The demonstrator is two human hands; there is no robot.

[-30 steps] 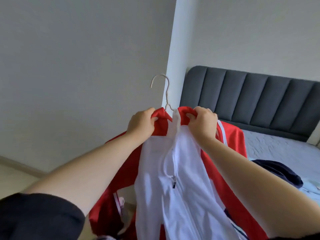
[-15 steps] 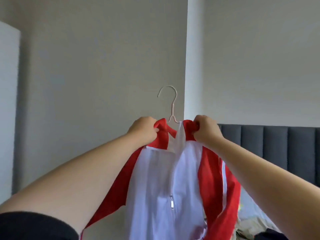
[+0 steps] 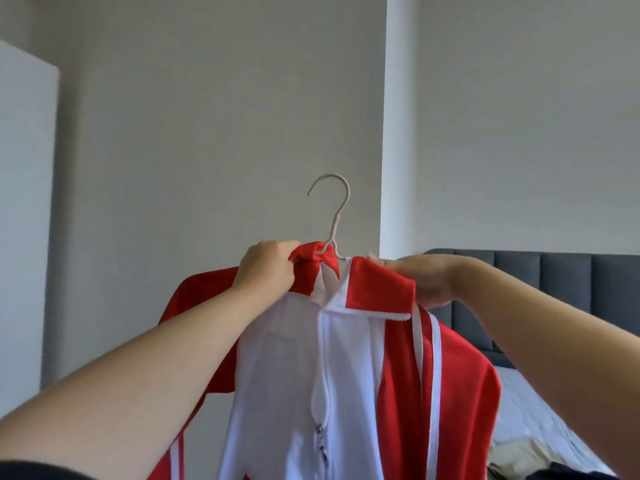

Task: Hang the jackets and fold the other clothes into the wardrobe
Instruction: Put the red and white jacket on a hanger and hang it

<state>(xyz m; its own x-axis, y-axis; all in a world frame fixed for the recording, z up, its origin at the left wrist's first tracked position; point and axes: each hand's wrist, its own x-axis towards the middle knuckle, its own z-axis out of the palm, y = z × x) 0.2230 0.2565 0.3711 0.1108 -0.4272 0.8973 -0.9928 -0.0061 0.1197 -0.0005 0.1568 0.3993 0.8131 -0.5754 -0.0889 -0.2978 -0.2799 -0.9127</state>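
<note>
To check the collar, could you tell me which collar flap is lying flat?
The right collar flap, spread flat over the right hand; the left collar flap is bunched in the left hand.
</note>
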